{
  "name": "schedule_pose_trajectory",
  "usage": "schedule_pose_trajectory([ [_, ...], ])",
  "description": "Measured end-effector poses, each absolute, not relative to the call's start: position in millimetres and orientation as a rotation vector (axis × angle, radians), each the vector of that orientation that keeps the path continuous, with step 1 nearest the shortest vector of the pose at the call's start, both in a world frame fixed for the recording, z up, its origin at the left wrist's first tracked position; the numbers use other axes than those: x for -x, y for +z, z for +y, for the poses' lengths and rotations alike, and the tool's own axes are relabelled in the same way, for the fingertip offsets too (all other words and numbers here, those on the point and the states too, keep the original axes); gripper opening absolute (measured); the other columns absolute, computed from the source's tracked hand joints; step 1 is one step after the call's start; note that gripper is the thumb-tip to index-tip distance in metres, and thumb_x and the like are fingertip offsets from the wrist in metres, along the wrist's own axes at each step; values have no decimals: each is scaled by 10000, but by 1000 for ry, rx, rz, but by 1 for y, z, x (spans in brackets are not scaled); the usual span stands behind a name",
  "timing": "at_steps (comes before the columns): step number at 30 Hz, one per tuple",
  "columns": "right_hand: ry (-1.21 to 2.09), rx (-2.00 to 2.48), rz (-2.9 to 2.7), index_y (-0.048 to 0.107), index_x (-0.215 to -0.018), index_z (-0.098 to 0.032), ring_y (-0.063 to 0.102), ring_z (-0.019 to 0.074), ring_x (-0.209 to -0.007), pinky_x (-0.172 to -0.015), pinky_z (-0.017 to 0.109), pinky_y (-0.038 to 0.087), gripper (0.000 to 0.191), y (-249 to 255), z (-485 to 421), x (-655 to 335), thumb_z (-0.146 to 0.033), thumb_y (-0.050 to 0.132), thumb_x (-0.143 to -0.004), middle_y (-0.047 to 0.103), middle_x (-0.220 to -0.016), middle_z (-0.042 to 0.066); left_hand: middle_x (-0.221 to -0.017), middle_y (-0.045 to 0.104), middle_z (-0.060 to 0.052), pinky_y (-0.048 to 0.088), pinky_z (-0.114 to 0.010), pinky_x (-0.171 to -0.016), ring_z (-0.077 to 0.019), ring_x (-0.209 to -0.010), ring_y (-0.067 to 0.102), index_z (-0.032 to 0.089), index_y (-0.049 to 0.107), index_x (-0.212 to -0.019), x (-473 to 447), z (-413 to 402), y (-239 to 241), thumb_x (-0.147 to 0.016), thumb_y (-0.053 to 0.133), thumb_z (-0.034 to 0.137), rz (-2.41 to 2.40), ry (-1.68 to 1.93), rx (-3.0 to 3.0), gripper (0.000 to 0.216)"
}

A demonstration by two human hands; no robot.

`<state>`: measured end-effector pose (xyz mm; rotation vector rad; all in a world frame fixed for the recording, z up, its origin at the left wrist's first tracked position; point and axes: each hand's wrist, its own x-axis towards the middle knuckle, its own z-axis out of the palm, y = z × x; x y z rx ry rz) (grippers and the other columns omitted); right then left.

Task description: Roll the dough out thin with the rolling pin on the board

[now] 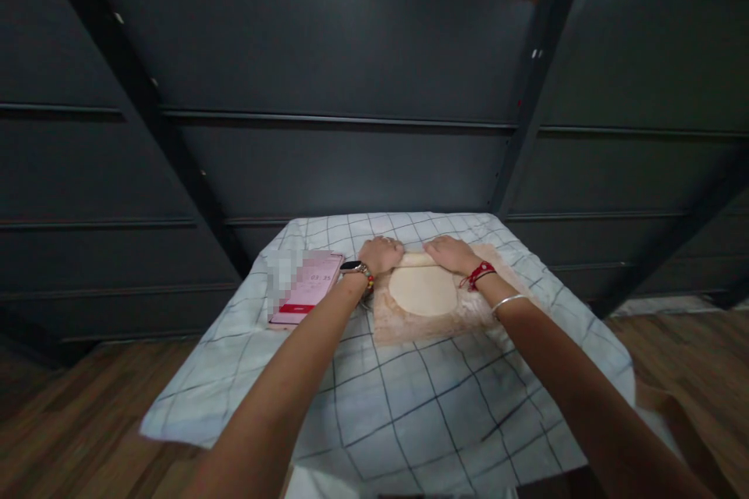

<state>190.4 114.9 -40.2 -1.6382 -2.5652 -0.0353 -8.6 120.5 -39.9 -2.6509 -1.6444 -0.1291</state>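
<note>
Our fingers curl down over the rolling pin (417, 258), left hand (381, 253) and right hand (453, 253) gripping an end each, likely so the weight bears evenly. The pin crosses the far rim of the dough disc (423, 290), on a floured board (389, 325) near the far edge of the cloth-covered table (409, 413). A phone (307, 286) lies toward the left edge, clear of the flour.

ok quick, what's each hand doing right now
left hand: closed over the left end of the pale wooden rolling pin
right hand: laid over the pin's other end, closed or not cannot be told
</note>
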Motion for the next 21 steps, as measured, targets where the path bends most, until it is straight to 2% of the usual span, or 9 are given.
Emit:
schedule_pose_trajectory([
  [4, -170, 1612, -2547, 612, -1154, -173, 543, 221, -1145, -945, 339, 395, 490, -43, 87, -189, -343, 178, -1003, 628, -1215, 105, -1068, 668, -122, 442, -306, -800, -239, -1039, 591, 141, 631, -1028, 7, 93, -35, -960, 233, 275, -1684, -109, 2564, 425],
  [9, -237, 1690, -2414, 570, -1217, -145, 560, 230, -1121, -938, 351, 398, 477, -46, 39, -186, -392, 226, -995, 627, -1204, 136, -1037, 675, -127, 456, -314, -780, -240, -973, 628, 125, 589, -1119, 8, 54, -34, -972, 227, 286, -1684, -142, 2539, 423],
  [13, -324, 1638, -2384, 527, -1282, -86, 523, 240, -1172, -1005, 365, 349, 496, -50, -1, -183, -371, 245, -992, 586, -1263, 171, -1045, 664, -140, 457, -320, -823, -234, -955, 627, 96, 575, -1115, 15, 23, -36, -971, 242, 262, -1567, -180, 2566, 399],
  [16, -369, 1600, -2373, 507, -1308, -59, 501, 254, -1196, -1032, 381, 330, 489, -51, -24, -183, -352, 303, -975, 553, -1308, 174, -1096, 645, -157, 448, -338, -875, -243, -1005, 606, 72, 538, -1186, 21, 3, -34, -965, 260, 243, -1448, -193, 2588, 395],
  [21, -262, 1591, -2467, 473, -1354, -66, 450, 260, -1261, -1057, 419, 319, 522, -47, -22, -188, -371, 282, -976, 503, -1369, 169, -1199, 608, -158, 407, -338, -960, -236, -1098, 567, 75, 511, -1241, 20, -2, -39, -969, 286, 250, -1414, -238, 2582, 394],
])
